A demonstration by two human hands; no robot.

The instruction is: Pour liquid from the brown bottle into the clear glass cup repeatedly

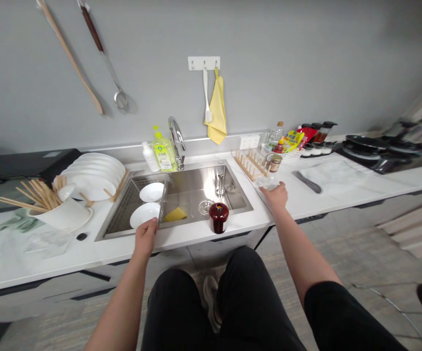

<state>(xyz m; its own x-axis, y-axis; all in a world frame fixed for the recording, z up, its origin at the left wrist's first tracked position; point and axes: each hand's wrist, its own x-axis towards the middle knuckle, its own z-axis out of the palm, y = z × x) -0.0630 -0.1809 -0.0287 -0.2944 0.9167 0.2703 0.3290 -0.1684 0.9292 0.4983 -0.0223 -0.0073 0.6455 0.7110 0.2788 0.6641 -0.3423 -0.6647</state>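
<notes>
A clear drinking glass (268, 182) sits at our 1 o'clock, held at its lower side by our right hand (274, 197), whose fingers (269, 191) curl together against it at the counter's front edge. Our left hand (145, 238), at 11 o'clock, reaches over the front rim of the steel sink (232, 195), just beside a white saucer (145, 215); its fingers look close together, but we cannot tell whether they are clamped on anything.

Between our hands, a dark red lidded jar (219, 217) stands on the sink rim. In the basin we see a yellow sponge (175, 214), a second white saucer (151, 192) and a wire rack (133, 209). Farther out at 10 o'clock are chopsticks in a white holder (46, 204) and stacked white plates (97, 170). At 12 o'clock, a chrome faucet (177, 141) rises beside green dish soap (164, 153), with a yellow towel (216, 109) hanging on the wall above. Black pans (375, 153) sit at 2 o'clock.
</notes>
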